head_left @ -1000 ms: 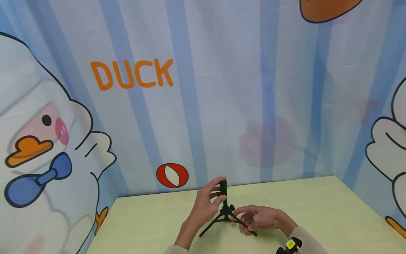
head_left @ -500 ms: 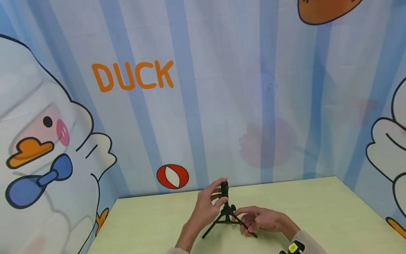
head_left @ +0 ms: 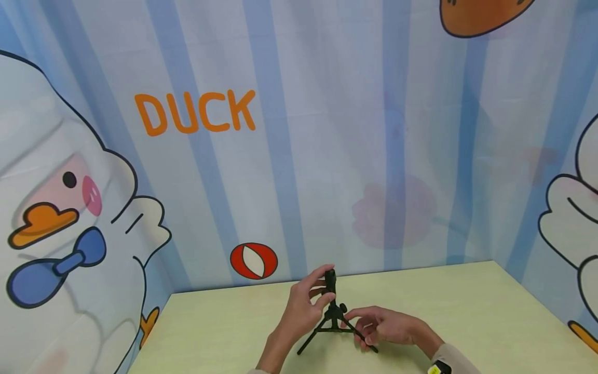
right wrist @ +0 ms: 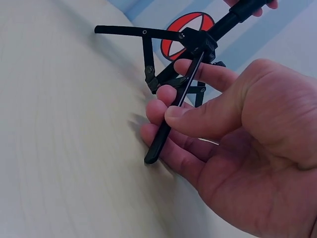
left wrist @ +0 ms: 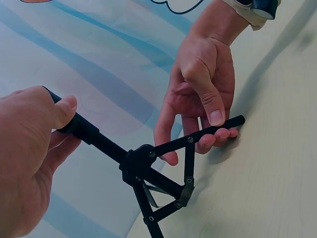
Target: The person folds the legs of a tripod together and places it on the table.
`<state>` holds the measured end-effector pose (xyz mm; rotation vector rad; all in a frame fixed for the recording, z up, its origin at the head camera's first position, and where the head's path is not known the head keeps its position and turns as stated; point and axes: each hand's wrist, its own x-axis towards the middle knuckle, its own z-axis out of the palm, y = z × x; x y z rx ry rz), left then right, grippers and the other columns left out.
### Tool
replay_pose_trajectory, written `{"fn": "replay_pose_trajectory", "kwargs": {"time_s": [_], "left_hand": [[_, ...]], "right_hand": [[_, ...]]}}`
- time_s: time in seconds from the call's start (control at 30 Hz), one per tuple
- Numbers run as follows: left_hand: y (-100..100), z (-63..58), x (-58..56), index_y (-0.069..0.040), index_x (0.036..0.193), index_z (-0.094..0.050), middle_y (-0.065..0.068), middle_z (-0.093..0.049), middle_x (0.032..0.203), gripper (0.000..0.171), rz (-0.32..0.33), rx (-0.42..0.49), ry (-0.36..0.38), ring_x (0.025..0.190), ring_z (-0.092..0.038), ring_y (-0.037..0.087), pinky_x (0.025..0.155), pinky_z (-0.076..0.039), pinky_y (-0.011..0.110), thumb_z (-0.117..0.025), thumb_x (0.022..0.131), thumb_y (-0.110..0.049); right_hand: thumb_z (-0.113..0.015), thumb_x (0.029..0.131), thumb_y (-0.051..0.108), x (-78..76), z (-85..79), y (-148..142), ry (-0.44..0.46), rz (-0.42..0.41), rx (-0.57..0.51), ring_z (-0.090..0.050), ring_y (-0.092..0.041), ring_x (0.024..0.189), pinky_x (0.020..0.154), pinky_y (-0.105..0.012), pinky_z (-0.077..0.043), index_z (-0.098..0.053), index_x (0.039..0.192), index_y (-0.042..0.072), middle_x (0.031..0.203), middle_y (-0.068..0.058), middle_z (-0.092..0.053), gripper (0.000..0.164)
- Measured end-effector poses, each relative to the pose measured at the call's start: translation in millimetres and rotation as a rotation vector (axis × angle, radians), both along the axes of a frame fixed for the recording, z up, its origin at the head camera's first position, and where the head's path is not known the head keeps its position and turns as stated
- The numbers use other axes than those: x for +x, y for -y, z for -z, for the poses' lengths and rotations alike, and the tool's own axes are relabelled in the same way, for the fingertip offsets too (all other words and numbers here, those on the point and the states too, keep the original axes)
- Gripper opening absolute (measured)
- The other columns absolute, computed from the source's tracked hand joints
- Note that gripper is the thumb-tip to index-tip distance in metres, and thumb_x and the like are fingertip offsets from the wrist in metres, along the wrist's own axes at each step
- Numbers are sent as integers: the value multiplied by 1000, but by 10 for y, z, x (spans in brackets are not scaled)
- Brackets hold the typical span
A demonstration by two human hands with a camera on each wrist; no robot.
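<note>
A small black tripod [head_left: 334, 313] stands upright with its legs spread, near the middle of the table. My left hand [head_left: 301, 311] grips the top of its centre column, thumb on one side and fingers on the other. With thumb and fingers, my right hand [head_left: 390, 326] pinches the tripod's right leg. The right wrist view shows the thumb on top of that leg [right wrist: 157, 144] and the fingers beneath it. Braces join the legs to the lower column, clearly seen in the left wrist view around the brace joint [left wrist: 186, 191]. A knob [head_left: 343, 307] sticks out at the hub.
The pale yellow table [head_left: 224, 332] reaches back to a blue striped curtain [head_left: 327, 156] printed with ducks and a red ball [head_left: 254, 261]. Curtain also hangs along the left and right sides. A device with a yellow patch [head_left: 439, 368] sits on the right wrist.
Both hands keep their hold on the tripod. The tripod and hands sit slightly lower in the head view, which itself has shifted a little. Otherwise little differs.
</note>
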<state>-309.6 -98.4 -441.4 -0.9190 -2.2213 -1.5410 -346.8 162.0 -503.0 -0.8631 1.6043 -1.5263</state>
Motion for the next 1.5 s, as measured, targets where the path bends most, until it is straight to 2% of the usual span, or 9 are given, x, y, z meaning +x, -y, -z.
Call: {"fn": "replay_pose_trajectory", "kwargs": {"time_s": [0.3,0.53,0.77,1.1,1.27,1.37,1.5], "left_hand": [[7,-3,7,-24,151,-53,12,-63,140,62,-5,-10,-6,116,-69,26,99,-56,35,-72,96,-1],[12,-3,9,-23,150,-54,5,-64,138,62,-5,-6,-18,115,-69,25,97,-57,34,-72,96,0],[19,-17,5,-23,151,-54,6,-65,137,63,-9,-8,-24,115,-69,25,97,-57,34,-72,96,1],[42,-28,-3,-24,151,-53,6,-65,137,62,-14,-10,-19,115,-69,25,98,-57,37,-71,97,-1],[45,-26,-21,-24,151,-53,10,-65,137,62,-20,-19,-31,114,-69,25,97,-57,35,-71,97,0],[45,-24,-32,-23,151,-53,10,-65,137,62,-22,-23,-36,115,-69,25,97,-57,34,-71,97,0],[51,-23,-29,-24,151,-53,6,-65,136,62,-25,-23,-32,115,-69,25,97,-57,34,-71,97,0]], "right_hand": [[-49,89,-19,-3,53,25,-32,-30,-64,-55,-21,84,81,-30,-50,-38,153,-8,101,-9,-62,66],[-47,88,-20,7,55,40,-69,-23,-94,-57,-19,85,80,-29,-49,-36,155,-9,103,-10,-63,69],[-49,92,-15,13,37,60,-109,-6,-95,-59,-19,86,82,-29,-48,-34,156,-9,106,-10,-64,65],[-53,93,-13,29,15,90,-236,92,-1,-67,-25,91,86,-33,-52,-43,153,-6,109,-25,-65,61],[-52,91,-15,30,22,107,-293,134,20,-68,-28,93,88,-31,-51,-46,152,-4,110,-26,-65,62],[-53,92,-14,37,27,115,-304,141,7,-68,-32,92,88,-33,-52,-46,152,-4,112,-31,-62,61],[-52,94,-13,52,50,128,-297,138,-23,-67,-34,90,85,-35,-54,-46,152,-5,127,-37,-56,60]]}}
